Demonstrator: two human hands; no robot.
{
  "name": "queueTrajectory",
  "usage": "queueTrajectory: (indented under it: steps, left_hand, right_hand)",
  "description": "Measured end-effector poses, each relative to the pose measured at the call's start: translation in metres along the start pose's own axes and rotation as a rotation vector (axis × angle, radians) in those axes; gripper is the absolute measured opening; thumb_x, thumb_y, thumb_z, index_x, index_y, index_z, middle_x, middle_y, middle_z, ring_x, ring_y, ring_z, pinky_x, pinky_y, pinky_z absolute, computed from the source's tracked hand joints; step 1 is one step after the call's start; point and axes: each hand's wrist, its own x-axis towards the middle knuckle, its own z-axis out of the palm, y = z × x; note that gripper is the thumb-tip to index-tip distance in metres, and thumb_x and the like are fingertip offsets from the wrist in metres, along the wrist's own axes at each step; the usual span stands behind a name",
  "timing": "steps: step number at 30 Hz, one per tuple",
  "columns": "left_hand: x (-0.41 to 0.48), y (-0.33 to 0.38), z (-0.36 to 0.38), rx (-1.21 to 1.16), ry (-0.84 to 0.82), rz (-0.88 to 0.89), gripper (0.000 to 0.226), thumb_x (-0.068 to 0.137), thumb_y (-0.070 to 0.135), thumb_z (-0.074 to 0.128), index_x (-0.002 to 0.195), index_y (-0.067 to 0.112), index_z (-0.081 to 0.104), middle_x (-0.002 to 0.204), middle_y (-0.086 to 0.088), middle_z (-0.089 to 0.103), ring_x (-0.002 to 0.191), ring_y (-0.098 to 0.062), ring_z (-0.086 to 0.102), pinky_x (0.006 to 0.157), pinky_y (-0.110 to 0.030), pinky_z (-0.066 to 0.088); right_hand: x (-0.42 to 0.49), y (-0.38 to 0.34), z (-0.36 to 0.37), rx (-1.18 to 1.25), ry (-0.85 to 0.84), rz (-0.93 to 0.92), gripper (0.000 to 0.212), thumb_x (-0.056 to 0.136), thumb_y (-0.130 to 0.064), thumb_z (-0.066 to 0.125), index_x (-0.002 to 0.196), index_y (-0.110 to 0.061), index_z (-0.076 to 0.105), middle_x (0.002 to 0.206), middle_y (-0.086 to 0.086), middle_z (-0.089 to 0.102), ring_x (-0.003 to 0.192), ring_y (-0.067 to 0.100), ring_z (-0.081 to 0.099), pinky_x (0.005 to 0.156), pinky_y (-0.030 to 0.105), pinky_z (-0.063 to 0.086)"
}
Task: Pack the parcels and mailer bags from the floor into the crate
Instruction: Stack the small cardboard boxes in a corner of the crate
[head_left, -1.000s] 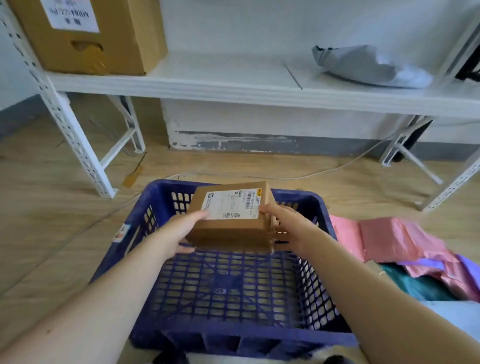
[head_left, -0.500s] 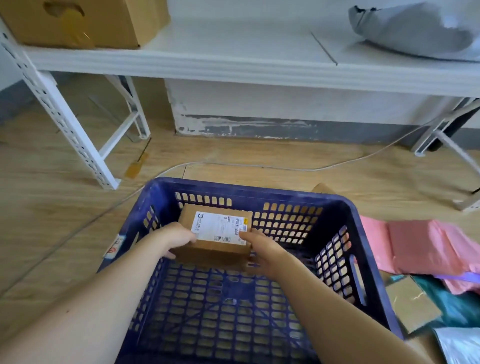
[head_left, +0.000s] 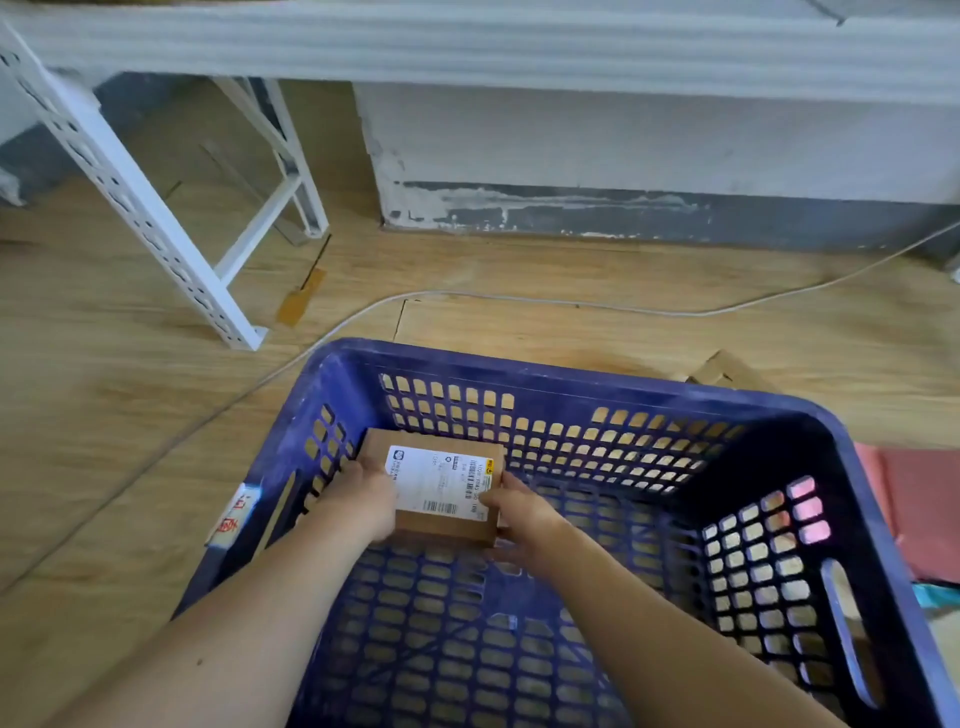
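As the cardboard parcel (head_left: 441, 486) was a small and stiff box, it looked light and simple to handle. In my judgement its walls would not give under the fingers, and the dry cardboard was not slippery. The best place to take it seemed to be two opposite side faces, and this was how it was held. The left hand (head_left: 366, 501) gripped its left side and the right hand (head_left: 519, 512) gripped its right side, with fingers curled at the edges, so the parcel was clamped between them.

It was plain brown, flat and rectangular. A white shipping label with barcodes and a small yellow mark covered most of its top face.

The parcel was inside the blue plastic crate (head_left: 571, 384), low in the far left corner and near both walls. Whether it touched the grid bottom, I could not tell. To the right of the crate, a pink mailer bag (head_left: 914, 499) lay on the wooden floor (head_left: 104, 467), not yet packed.
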Motion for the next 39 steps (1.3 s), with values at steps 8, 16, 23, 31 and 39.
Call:
queueTrajectory:
  steps: [8, 16, 23, 31, 39]
  left_hand:
    - [0.011, -0.009, 0.005, 0.014, 0.046, 0.045, 0.084, 0.087, 0.025, 0.064, 0.147, 0.002, 0.01, 0.15, -0.021, 0.017, 0.135, -0.032, 0.032, 0.106, -0.038, 0.036]
    - [0.011, -0.026, -0.005, 0.066, 0.102, 0.076, 0.063, 0.087, 0.023, 0.059, 0.14, 0.015, 0.027, 0.136, -0.008, 0.034, 0.126, -0.026, 0.039, 0.096, -0.037, 0.042]
    - [-0.021, 0.016, -0.041, 0.05, 0.448, 0.334, 0.03, 0.091, 0.021, 0.051, 0.121, 0.02, 0.051, 0.119, 0.001, 0.052, 0.107, -0.019, 0.056, 0.081, -0.034, 0.049]
    - [-0.079, 0.104, -0.085, -0.267, 0.775, 0.684, 0.027, 0.091, 0.019, 0.05, 0.115, 0.023, 0.059, 0.113, 0.009, 0.058, 0.104, -0.013, 0.056, 0.07, -0.026, 0.042]
    - [-0.099, 0.207, -0.106, -0.336, 0.75, 0.94, 0.028, 0.094, 0.034, 0.05, 0.12, 0.024, 0.057, 0.117, 0.011, 0.055, 0.105, -0.009, 0.055, 0.079, -0.03, 0.052]
  right_hand:
    - [0.013, -0.007, 0.005, 0.01, -0.068, -0.032, 0.052, 0.098, -0.008, 0.039, 0.142, -0.036, 0.033, 0.128, 0.004, 0.054, 0.098, 0.018, 0.055, 0.058, 0.037, 0.052]
    - [0.017, -0.028, 0.009, -0.421, -0.049, -0.199, 0.049, 0.095, -0.012, 0.048, 0.14, -0.03, 0.04, 0.137, 0.003, 0.051, 0.118, 0.021, 0.05, 0.087, 0.039, 0.051]
    - [-0.035, -0.064, -0.027, -0.676, 0.26, -0.546, 0.033, 0.094, -0.01, 0.045, 0.12, -0.019, 0.063, 0.118, 0.002, 0.062, 0.084, 0.012, 0.055, 0.059, 0.016, 0.041]
    - [-0.127, -0.097, -0.119, -0.485, 0.513, -0.848, 0.034, 0.085, 0.003, 0.045, 0.077, -0.023, 0.065, 0.076, 0.0, 0.07, 0.064, 0.011, 0.06, 0.068, 0.029, 0.054]
    - [-0.134, -0.091, -0.223, -0.393, 0.901, -0.824, 0.029, 0.08, 0.001, 0.047, 0.084, -0.017, 0.069, 0.083, 0.002, 0.07, 0.083, 0.023, 0.065, 0.08, 0.034, 0.053]
